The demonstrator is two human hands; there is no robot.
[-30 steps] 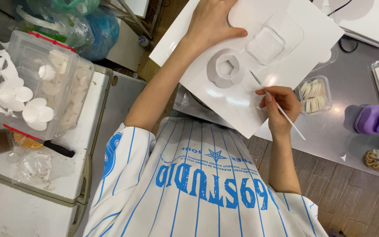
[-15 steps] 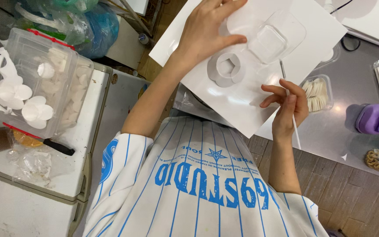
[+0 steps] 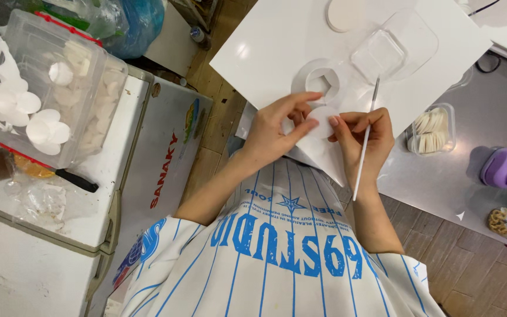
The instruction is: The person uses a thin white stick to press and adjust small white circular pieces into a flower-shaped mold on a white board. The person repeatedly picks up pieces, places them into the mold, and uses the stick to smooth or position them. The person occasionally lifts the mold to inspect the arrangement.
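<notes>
Both hands meet over the near corner of a white board (image 3: 277, 47). My left hand (image 3: 277, 126) pinches a small white paper disc (image 3: 322, 121) between thumb and fingers. My right hand (image 3: 364, 138) touches the same disc with its fingertips and holds a thin white stick (image 3: 364, 144) that points up and away. Just beyond the hands a white ring with a square hole (image 3: 318, 82) lies on the board. A clear plastic tray (image 3: 382, 53) and another white disc (image 3: 342, 13) lie farther up the board.
At left, a clear plastic box (image 3: 60, 82) with white discs stands on a white chest freezer (image 3: 142, 170). On the metal table (image 3: 453, 176) at right sit a small clear tub of pale pieces (image 3: 432, 130) and a purple punch tool (image 3: 506, 168).
My left hand came back from the far part of the board to the near corner. It now pinches a white disc, and my right hand has closed in on it with the stick.
</notes>
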